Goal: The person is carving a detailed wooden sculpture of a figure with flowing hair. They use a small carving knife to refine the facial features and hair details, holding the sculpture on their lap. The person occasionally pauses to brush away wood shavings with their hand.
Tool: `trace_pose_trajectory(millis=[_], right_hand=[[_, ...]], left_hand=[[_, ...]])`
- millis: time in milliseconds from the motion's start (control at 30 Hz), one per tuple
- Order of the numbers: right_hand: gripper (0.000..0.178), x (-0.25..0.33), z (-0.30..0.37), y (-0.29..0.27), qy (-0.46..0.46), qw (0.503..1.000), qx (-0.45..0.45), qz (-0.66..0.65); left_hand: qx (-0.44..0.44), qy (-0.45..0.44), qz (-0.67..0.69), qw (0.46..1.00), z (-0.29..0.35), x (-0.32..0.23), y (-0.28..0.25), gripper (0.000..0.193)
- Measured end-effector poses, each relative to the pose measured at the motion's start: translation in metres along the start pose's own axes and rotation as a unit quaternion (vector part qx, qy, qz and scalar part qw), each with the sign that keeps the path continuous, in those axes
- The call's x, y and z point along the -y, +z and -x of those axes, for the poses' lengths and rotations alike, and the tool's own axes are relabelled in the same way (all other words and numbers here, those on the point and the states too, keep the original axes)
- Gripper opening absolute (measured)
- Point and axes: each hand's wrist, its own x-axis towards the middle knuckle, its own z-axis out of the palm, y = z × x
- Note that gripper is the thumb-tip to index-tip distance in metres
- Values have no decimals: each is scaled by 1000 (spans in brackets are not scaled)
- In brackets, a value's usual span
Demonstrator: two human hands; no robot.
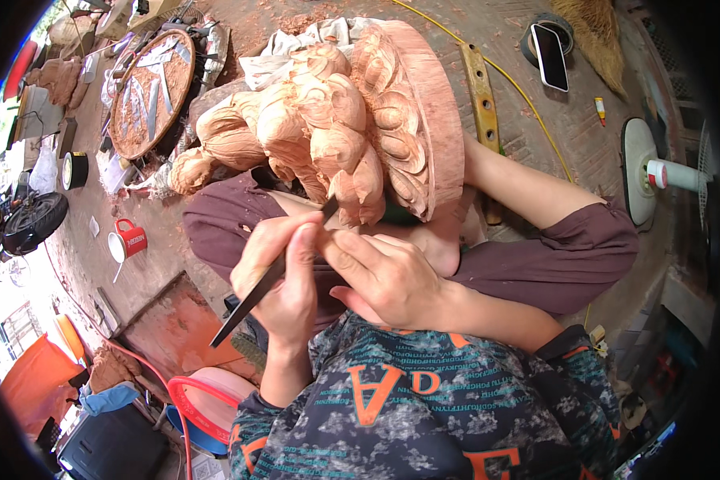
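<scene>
A reddish wooden carving (320, 128) with rounded, leafy and petal-like forms rests on its side across my crossed legs, its thick flat base (428, 120) facing right. My left hand (284, 276) is closed around a long, flat, dark metal tool (252, 308). The tool slants from lower left up to the carving's near edge, where its upper end meets or almost meets the wood. Close against the left fingers, my right hand (388, 276) is curled with its fingertips at the tool's upper part. Its grip there is partly hidden.
At upper left a round tray (182, 108) holds several metal tools and shavings. A red mug (128, 240) stands at left. Beyond the carving's base lie a perforated bar (480, 96), a yellow cord (528, 100) and a phone (550, 58). A fan (640, 172) stands far right.
</scene>
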Motion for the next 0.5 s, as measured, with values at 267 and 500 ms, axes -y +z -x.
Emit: trace_pose_trajectory(millis=[267, 500], right_hand=[[50, -1, 5, -1, -2, 1000, 27, -2], [53, -7, 18, 3, 7, 1000, 29, -3]], left_hand=[[39, 45, 3, 998, 5, 9, 0, 10], [61, 89, -20, 994, 9, 9, 7, 13]])
